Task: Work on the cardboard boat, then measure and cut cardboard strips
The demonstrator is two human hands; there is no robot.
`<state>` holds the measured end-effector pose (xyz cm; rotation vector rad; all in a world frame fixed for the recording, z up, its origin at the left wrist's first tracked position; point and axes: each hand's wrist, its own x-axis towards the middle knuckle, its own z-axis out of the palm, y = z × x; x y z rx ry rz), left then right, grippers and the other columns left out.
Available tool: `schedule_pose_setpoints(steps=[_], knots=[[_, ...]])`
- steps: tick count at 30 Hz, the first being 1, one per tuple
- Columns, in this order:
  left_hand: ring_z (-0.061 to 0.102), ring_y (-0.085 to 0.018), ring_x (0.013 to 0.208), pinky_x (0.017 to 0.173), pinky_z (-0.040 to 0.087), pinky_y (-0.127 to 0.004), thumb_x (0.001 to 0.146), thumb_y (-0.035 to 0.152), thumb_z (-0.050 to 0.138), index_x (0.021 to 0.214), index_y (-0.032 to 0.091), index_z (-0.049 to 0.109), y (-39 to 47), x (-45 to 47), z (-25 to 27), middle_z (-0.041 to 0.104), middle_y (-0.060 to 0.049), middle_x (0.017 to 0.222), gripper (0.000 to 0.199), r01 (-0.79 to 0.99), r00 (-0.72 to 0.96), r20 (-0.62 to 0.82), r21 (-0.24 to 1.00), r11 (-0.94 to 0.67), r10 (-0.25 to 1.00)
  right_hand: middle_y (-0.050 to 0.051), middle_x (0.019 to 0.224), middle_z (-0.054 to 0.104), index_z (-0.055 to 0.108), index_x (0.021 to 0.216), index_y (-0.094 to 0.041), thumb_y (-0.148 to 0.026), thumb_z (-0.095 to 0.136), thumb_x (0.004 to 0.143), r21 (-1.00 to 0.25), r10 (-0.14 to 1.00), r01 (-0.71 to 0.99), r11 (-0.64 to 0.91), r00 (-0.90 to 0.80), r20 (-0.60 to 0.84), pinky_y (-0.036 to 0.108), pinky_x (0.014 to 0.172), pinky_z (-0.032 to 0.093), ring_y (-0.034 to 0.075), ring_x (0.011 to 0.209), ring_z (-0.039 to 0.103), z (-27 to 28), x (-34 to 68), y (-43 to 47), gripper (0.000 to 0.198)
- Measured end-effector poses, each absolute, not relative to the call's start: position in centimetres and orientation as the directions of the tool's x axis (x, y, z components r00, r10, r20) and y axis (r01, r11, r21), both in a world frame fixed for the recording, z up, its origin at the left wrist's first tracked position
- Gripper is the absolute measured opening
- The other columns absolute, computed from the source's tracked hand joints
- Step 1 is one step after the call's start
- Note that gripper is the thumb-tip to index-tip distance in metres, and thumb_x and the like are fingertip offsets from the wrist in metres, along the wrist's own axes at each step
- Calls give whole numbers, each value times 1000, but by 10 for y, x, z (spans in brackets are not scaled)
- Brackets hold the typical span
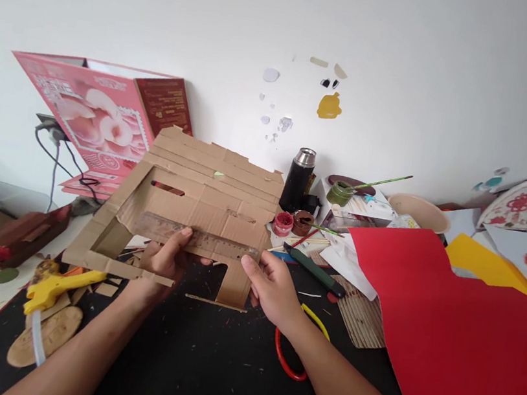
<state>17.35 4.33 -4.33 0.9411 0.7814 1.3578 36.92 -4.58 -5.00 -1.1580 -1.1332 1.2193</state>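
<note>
A cut piece of brown cardboard (217, 181) with several openings is held tilted up above the dark table (172, 361). Across its lower part lies a clear ruler (218, 243). My left hand (166, 259) reaches through a cut-out and is closed on the ruler and cardboard, thumb on top. At the right edge my right hand (275, 284) pinches the ruler's end together with the cardboard, its thumb on the ruler. Below the right wrist rests a pair of scissors with red and yellow handles (290, 358), partly hidden by the arm.
A yellow glue gun (59, 290) lies at left beside cardboard scraps. Behind stand a pink box (102, 122), a black thermos (297, 182) and paint jars (283, 224). To the right are a dark green utility knife (315, 270), corrugated cardboard (362, 316) and red paper (450, 335).
</note>
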Motion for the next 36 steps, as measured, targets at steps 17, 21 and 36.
schedule_pose_setpoints(steps=[17, 21, 36], knots=[[70, -18, 65, 47, 61, -24, 76, 37, 87, 121, 20, 72, 33, 181, -35, 78, -4, 100, 50, -463, 51, 90, 884, -56, 995, -11, 50, 42, 49, 79, -26, -82, 65, 88, -999, 999, -47, -9, 46, -11, 23, 37, 35, 10, 37, 42, -48, 369, -46, 59], [69, -17, 63, 46, 60, -24, 76, 36, 86, 121, 21, 72, 34, 180, -36, 78, -4, 103, 50, -464, 46, 80, 885, -50, 996, -11, 51, 43, 48, 79, -26, -81, 64, 89, -999, 999, -46, -15, 44, -17, 23, 37, 35, 10, 37, 42, -47, 369, -46, 58], [69, -18, 61, 46, 60, -26, 75, 37, 87, 121, 19, 72, 34, 180, -35, 77, -3, 93, 52, -451, 42, 91, 891, -62, 995, -11, 49, 41, 49, 79, -27, -82, 65, 87, -999, 998, -33, -28, 54, -29, 24, 37, 35, 11, 37, 42, -50, 369, -46, 58]])
